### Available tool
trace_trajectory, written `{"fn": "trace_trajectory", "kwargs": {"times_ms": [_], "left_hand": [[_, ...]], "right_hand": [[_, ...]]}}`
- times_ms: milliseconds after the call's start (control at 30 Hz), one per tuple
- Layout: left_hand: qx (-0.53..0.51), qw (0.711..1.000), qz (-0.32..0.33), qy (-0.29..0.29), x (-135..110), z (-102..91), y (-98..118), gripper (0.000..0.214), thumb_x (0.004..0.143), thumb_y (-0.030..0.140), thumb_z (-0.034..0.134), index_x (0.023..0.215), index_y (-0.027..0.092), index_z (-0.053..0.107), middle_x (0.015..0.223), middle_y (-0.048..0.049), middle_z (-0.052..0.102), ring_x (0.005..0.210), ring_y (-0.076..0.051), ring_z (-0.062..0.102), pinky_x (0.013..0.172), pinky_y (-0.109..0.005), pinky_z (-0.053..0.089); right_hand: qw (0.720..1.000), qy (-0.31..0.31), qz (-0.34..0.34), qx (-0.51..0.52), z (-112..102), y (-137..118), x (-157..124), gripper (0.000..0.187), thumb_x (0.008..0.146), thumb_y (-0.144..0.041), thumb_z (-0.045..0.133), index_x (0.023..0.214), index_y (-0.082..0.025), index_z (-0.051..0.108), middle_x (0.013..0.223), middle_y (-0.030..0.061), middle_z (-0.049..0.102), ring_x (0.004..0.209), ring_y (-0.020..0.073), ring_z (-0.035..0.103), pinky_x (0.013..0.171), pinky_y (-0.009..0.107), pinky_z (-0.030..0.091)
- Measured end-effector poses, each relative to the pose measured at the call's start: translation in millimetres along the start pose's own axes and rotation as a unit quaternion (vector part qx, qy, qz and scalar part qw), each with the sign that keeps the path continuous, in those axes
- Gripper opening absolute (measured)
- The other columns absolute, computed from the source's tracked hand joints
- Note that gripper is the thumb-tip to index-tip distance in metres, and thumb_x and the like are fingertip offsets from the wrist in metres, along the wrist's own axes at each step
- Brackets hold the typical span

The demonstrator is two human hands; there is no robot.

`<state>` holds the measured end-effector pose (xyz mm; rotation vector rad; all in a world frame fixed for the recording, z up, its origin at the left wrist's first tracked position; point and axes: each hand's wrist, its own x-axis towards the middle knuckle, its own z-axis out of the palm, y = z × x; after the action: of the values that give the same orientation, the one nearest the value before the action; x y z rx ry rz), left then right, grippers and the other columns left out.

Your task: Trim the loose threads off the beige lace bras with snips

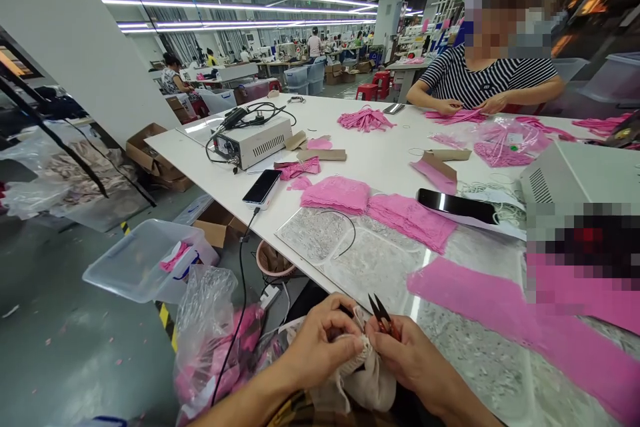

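Close in front of me, at the table's near edge, both hands are at a cream-coloured fabric piece [373, 383] with drawstring-like cords. My left hand [327, 340] pinches its gathered top between thumb and fingers. My right hand [407, 353] pinches the same gathered part with thumb and forefinger. Tucked in the right palm is a pair of thread snips [383, 312], dark blades pointing up and apart, with reddish handles mostly covered by the fingers. The lower part of the cream fabric hangs over my lap.
On the white table [370, 153] lie stacked pink fabric pieces [335, 193], a long pink strip [475, 297], a phone [263, 187], another phone [457, 205] and a metal control box [265, 140]. Across sits a co-worker [493, 80] handling pink strips. A plastic bin [145, 267] stands on the left floor.
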<state>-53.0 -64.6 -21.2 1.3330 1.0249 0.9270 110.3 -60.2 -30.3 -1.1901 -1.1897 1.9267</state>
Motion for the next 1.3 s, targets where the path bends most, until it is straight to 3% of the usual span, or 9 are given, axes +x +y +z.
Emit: {"fn": "trace_trajectory", "kwargs": {"times_ms": [100, 167, 433, 667, 767, 967, 1100, 1233, 1300], "left_hand": [[-0.068, 0.998, -0.010, -0.008, 0.8, 1.8, -4.9, 0.022, 0.067, 0.037, 0.073, 0.064, 0.015, 0.072, 0.096, -0.0092, 0.060, 0.091, -0.022, 0.055, 0.082, -0.031, 0.039], [-0.108, 0.994, -0.023, -0.008, 0.9, 3.2, -8.3, 0.023, 0.067, 0.036, 0.073, 0.064, 0.014, 0.071, 0.089, -0.0080, 0.060, 0.082, -0.019, 0.055, 0.074, -0.028, 0.041], [-0.150, 0.983, -0.104, 0.003, 0.6, 7.9, -10.4, 0.032, 0.062, 0.040, 0.076, 0.060, 0.012, 0.061, 0.061, 0.0001, 0.052, 0.056, -0.010, 0.044, 0.054, -0.021, 0.032], [-0.179, 0.976, -0.123, 0.023, -0.4, 13.7, -15.7, 0.036, 0.063, 0.042, 0.076, 0.063, 0.011, 0.057, 0.059, 0.0023, 0.049, 0.053, -0.007, 0.040, 0.052, -0.020, 0.029], [-0.128, 0.987, -0.093, 0.016, -1.5, 13.8, -11.8, 0.032, 0.066, 0.040, 0.074, 0.063, 0.012, 0.059, 0.067, -0.0014, 0.053, 0.061, -0.011, 0.047, 0.058, -0.022, 0.036], [0.086, 0.994, 0.074, 0.004, -4.1, 5.0, 7.9, 0.021, 0.077, 0.033, 0.064, 0.068, 0.014, 0.068, 0.101, -0.0110, 0.057, 0.086, -0.021, 0.053, 0.079, -0.032, 0.040], [0.020, 0.994, 0.101, -0.021, -2.1, -1.2, 8.1, 0.022, 0.075, 0.036, 0.068, 0.066, 0.016, 0.070, 0.102, -0.0102, 0.060, 0.081, -0.019, 0.054, 0.076, -0.031, 0.041], [-0.053, 0.992, 0.112, 0.007, 1.0, -3.9, -8.2, 0.018, 0.070, 0.034, 0.073, 0.066, 0.017, 0.073, 0.117, -0.0089, 0.058, 0.077, -0.016, 0.055, 0.075, -0.029, 0.041], [-0.087, 0.988, 0.129, 0.001, 2.9, -5.0, -18.7, 0.014, 0.070, 0.033, 0.074, 0.070, 0.019, 0.075, 0.110, -0.0083, 0.063, 0.077, -0.016, 0.057, 0.073, -0.028, 0.041]], "right_hand": [[0.998, 0.018, -0.049, -0.038, -0.9, -1.0, -1.1, 0.027, 0.071, -0.035, 0.060, 0.059, -0.019, 0.041, 0.055, -0.0075, 0.027, 0.052, 0.0087, 0.021, 0.047, 0.023, 0.019], [0.995, 0.032, -0.069, -0.060, -1.2, -1.1, -2.6, 0.027, 0.072, -0.036, 0.059, 0.060, -0.019, 0.042, 0.058, -0.0065, 0.029, 0.055, 0.0099, 0.024, 0.049, 0.023, 0.022], [0.987, 0.094, -0.080, -0.101, 0.4, 0.1, -7.4, 0.023, 0.071, -0.037, 0.058, 0.061, -0.019, 0.050, 0.053, -0.0070, 0.031, 0.051, 0.0107, 0.029, 0.048, 0.023, 0.026], [0.962, 0.160, -0.147, -0.167, 3.0, 7.8, -11.2, 0.020, 0.073, -0.033, 0.057, 0.061, -0.018, 0.054, 0.052, -0.0070, 0.032, 0.050, 0.0107, 0.030, 0.046, 0.023, 0.027], [0.951, 0.166, -0.166, -0.202, 0.9, 9.5, -12.2, 0.019, 0.073, -0.028, 0.055, 0.058, -0.019, 0.050, 0.053, -0.0062, 0.034, 0.050, 0.0108, 0.032, 0.047, 0.023, 0.028], [0.980, 0.070, -0.129, -0.131, -5.4, -4.7, -13.8, 0.022, 0.078, -0.033, 0.052, 0.062, -0.019, 0.047, 0.058, -0.0058, 0.033, 0.054, 0.0112, 0.031, 0.049, 0.023, 0.029], [0.985, 0.028, -0.136, -0.105, -4.5, -15.7, -14.2, 0.026, 0.082, -0.038, 0.050, 0.066, -0.018, 0.048, 0.059, -0.0058, 0.033, 0.056, 0.0112, 0.030, 0.051, 0.024, 0.028], [0.988, 0.013, -0.140, -0.060, 0.3, -16.0, -10.5, 0.028, 0.080, -0.041, 0.055, 0.067, -0.017, 0.049, 0.059, -0.0056, 0.035, 0.056, 0.0110, 0.032, 0.052, 0.024, 0.028], [0.990, 0.008, -0.139, -0.023, 4.7, -13.1, -6.9, 0.031, 0.078, -0.043, 0.058, 0.066, -0.016, 0.050, 0.060, -0.0050, 0.038, 0.057, 0.0112, 0.034, 0.053, 0.023, 0.030]]}}
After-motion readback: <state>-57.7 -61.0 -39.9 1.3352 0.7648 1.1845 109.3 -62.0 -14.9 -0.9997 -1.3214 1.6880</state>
